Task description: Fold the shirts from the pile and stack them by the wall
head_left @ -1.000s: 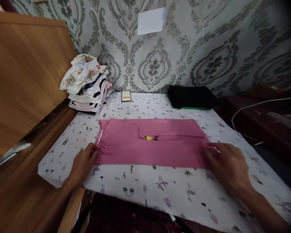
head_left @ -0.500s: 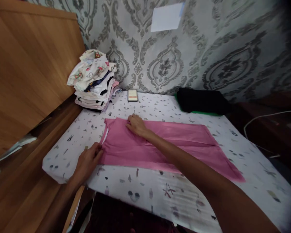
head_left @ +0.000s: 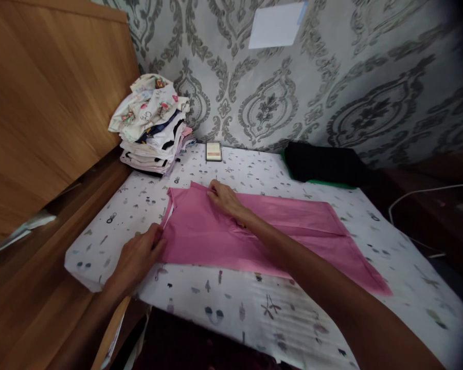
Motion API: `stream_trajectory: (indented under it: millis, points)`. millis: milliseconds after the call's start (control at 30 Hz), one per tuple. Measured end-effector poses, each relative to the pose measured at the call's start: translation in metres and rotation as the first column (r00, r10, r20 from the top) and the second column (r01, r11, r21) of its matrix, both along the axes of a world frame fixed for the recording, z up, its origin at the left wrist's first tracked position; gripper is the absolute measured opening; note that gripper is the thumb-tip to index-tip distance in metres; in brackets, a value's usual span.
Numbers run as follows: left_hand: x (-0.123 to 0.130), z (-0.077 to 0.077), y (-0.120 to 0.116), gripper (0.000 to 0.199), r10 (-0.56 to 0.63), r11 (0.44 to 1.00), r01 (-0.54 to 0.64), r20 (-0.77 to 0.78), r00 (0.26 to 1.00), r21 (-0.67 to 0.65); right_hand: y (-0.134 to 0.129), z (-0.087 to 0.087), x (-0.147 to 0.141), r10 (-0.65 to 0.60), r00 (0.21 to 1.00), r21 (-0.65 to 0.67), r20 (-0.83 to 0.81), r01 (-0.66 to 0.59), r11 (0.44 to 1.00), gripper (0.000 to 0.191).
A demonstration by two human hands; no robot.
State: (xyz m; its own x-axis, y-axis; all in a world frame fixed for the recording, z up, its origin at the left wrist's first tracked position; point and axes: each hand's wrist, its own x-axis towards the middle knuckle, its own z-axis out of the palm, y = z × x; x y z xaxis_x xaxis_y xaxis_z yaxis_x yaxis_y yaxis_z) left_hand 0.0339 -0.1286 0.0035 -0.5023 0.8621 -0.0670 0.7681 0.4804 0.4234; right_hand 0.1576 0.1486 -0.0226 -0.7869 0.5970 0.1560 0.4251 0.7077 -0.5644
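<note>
A pink garment (head_left: 200,231) lies lengthwise over a white patterned sheet (head_left: 200,303), its narrower end with a white strip at the left. At that end my left hand (head_left: 141,254) is closed on the garment's edge. My right hand (head_left: 224,198) pinches the far edge of the cloth, fingertips curled under the palm. My right forearm crosses over the garment and hides part of its middle. Small creases show in the cloth beneath the right wrist.
Folded clothes (head_left: 150,128) are stacked at the back left, beside a wooden cabinet (head_left: 54,77). A small framed item (head_left: 213,151) lies near the wall. Black folded cloth (head_left: 324,163) with green beneath is at the back right. A white cable (head_left: 416,191) hangs at the right.
My right hand has closed on the far edge and shifted slightly right, with the cloth there bunched and pulled. My left hand stays at the left end. The view has shifted slightly.
</note>
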Motion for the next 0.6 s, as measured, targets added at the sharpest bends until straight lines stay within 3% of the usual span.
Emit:
stream_trajectory:
  millis: [100,200,300,400,600]
  points:
    - [-0.007,0.013,0.019,0.025,-0.028,0.999,0.032,-0.084,0.996,0.040,0.006,0.002,0.006,0.026,1.000,-0.061,-0.007,-0.027,0.998,0.015]
    - [-0.020,0.017,0.057,0.023,-0.174,0.975,0.179,-0.049,0.984,0.130,0.012,0.004,0.014,0.033,0.999,-0.115,0.036,-0.029,0.993,0.033]
    - [-0.034,0.007,0.099,0.021,-0.333,0.922,0.329,-0.012,0.943,0.207,0.015,0.006,0.022,0.080,0.997,-0.145,0.016,-0.077,0.986,0.046]
    - [-0.043,-0.009,0.131,0.027,-0.422,0.882,0.417,-0.027,0.906,0.218,0.012,0.007,0.028,0.144,0.985,-0.163,-0.095,-0.159,0.974,0.050]
    - [-0.049,-0.021,0.150,0.044,-0.490,0.845,0.468,0.023,0.871,0.259,-0.003,0.011,0.037,0.176,0.921,-0.273,-0.348,-0.280,0.920,0.040]
